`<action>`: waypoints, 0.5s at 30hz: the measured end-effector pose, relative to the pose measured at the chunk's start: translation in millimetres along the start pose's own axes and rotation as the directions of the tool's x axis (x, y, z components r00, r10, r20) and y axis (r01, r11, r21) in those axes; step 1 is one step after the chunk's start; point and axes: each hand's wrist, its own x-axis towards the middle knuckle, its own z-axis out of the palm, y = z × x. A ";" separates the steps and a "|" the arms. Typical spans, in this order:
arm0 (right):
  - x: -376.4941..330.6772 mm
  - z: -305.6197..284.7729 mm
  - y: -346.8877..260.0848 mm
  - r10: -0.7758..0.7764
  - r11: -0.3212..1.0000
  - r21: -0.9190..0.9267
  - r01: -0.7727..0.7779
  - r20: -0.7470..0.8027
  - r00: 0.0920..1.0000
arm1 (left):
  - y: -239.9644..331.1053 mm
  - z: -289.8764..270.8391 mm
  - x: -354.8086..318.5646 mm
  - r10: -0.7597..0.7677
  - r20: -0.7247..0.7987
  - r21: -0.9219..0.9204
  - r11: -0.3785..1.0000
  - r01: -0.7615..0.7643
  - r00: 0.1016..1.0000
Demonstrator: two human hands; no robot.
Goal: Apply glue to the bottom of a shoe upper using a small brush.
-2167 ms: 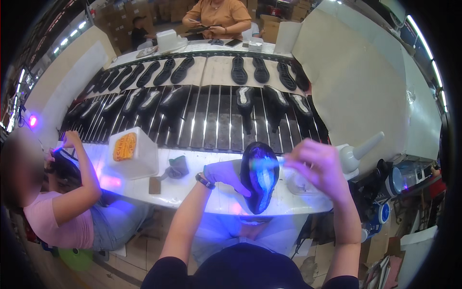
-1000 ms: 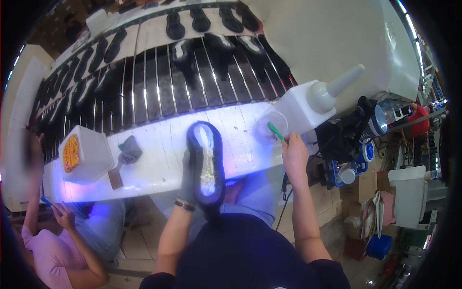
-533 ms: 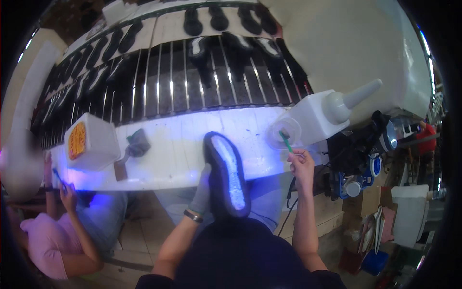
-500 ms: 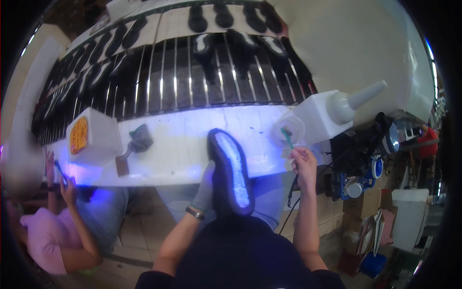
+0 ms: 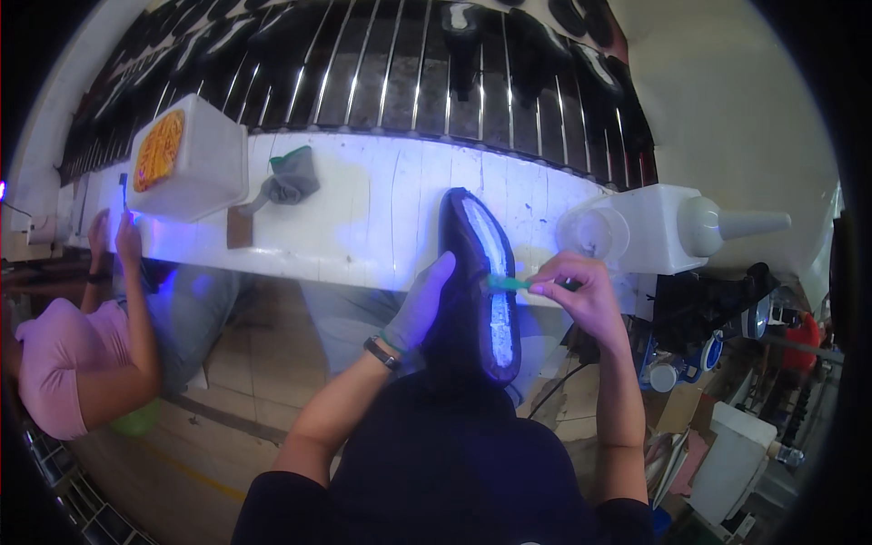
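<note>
My left hand (image 5: pixel 422 304), in a thin pale glove, is closed around the side of a black shoe upper (image 5: pixel 461 304), held sole side up over the table's near edge. A pale strip (image 5: pixel 500 341) runs down the middle of its underside and glows under blue light. My right hand (image 5: pixel 581 295), bare, pinches a green toothbrush (image 5: pixel 509 283) between thumb and fingers. The brush head rests on the shoe's underside, across the pale strip near mid-length. Beyond my right hand is a round translucent dish (image 5: pixel 595 234), beside a white squeeze bottle (image 5: pixel 670 227) lying on its side.
Along the back runs a roller conveyor (image 5: pixel 400 82) carrying several black shoes. A white box (image 5: pixel 213 163) and a crumpled grey glove or cloth (image 5: pixel 295 177) sit on the white table (image 5: pixel 381 209). At left, a person in pink (image 5: pixel 86 354) works with a small brush.
My right hand has brought the toothbrush from the dish leftward onto the shoe's underside. The view has shifted, and my left hand still holds the shoe.
</note>
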 end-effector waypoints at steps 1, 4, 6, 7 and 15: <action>4.1 1.5 1.8 0.005 1.000 -0.002 -0.005 0.008 1.000 | 2.4 3.1 -0.8 0.015 0.013 0.002 1.000 -0.015 1.000; 24.2 6.8 7.0 -0.071 0.997 -0.041 0.068 -0.061 0.996 | 2.4 2.1 -1.0 0.033 0.026 0.021 0.999 -0.033 0.999; 39.7 8.6 6.6 -0.062 0.990 -0.133 0.055 -0.052 0.997 | 3.1 1.3 -1.7 0.041 0.024 0.041 0.998 -0.042 0.999; 46.9 10.2 9.4 -0.051 0.990 -0.132 0.042 -0.065 0.997 | 3.3 3.1 -2.1 0.043 0.023 0.037 0.998 -0.043 0.999; 121.9 12.2 48.0 0.033 0.935 -0.350 -0.058 -0.076 0.997 | 9.7 7.3 -5.7 0.042 0.034 0.101 0.994 -0.046 0.999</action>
